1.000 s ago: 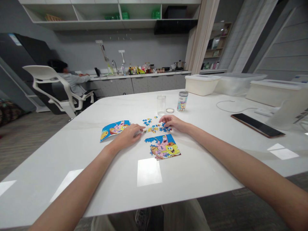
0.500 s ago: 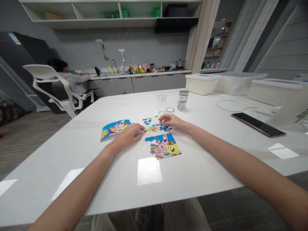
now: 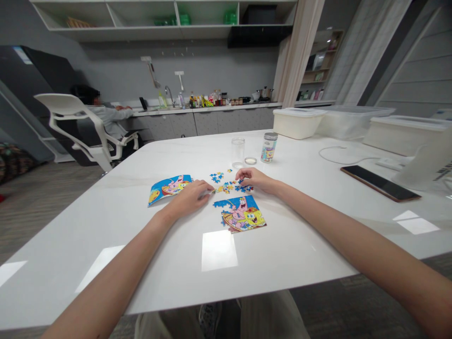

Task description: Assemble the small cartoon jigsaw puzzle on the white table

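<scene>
A partly joined puzzle (image 3: 245,214) with a pink and a yellow cartoon figure lies flat on the white table (image 3: 169,263). Behind it are several loose puzzle pieces (image 3: 226,188), blue and yellow. My left hand (image 3: 194,195) rests at their left side, fingertips closed on a small piece. My right hand (image 3: 256,180) is over the right side of the pile, fingers bent together; what they hold, if anything, is too small to name. Left of my left hand lies a curved picture sheet (image 3: 167,189) with the same figures, partly covered by that hand.
Beyond the pieces stand a clear jar (image 3: 238,151), a round lid (image 3: 250,161) and a printed can (image 3: 269,148). A phone (image 3: 379,182), a cable and plastic boxes (image 3: 296,123) are at the right. A person sits in a white chair (image 3: 76,122) at the back left.
The fingers of my right hand have drawn slightly closer together over the pieces. My left hand has hardly moved. The view has shifted very slightly.
</scene>
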`<state>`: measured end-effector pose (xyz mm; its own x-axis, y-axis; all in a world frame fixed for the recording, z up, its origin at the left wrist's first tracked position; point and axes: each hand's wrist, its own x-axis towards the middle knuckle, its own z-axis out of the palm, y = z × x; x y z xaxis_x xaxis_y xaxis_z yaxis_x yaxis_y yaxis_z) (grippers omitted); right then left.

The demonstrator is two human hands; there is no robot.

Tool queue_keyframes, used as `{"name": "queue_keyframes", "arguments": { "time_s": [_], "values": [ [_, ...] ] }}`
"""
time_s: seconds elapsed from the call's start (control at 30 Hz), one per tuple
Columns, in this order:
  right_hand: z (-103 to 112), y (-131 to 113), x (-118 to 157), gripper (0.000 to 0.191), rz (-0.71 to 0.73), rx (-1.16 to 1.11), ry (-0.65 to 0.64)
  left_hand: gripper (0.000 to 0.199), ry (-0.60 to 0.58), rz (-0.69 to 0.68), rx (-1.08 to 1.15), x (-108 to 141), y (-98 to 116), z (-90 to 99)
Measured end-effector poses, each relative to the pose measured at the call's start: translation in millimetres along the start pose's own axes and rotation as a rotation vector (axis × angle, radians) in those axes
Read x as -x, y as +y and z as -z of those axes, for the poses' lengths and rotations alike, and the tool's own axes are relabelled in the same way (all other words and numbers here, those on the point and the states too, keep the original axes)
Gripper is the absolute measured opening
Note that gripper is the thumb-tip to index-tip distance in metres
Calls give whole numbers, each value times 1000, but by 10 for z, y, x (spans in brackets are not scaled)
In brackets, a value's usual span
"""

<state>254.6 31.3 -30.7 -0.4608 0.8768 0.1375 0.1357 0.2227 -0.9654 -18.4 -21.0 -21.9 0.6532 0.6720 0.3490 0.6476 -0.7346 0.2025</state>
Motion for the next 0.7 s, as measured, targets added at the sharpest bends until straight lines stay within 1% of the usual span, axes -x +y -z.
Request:
{"name": "queue_keyframes", "arguments": {
  "time_s": [0.23,0.37,0.53,0.7],
  "values": [
    [-23,-37,11,19,11,37,-50,21,1,-18,0,0,-18,-8],
    [-30,-36,8,19,3,23,-43,22,-3,-41,6,-7,-43,-20],
    [-37,-26,1,15,-41,-5,-35,23,5,-57,-10,-8,-44,-18],
    [-30,-11,-5,17,-33,-40,-56,24,10,-81,-9,-12,-37,-20]
  ]
}}
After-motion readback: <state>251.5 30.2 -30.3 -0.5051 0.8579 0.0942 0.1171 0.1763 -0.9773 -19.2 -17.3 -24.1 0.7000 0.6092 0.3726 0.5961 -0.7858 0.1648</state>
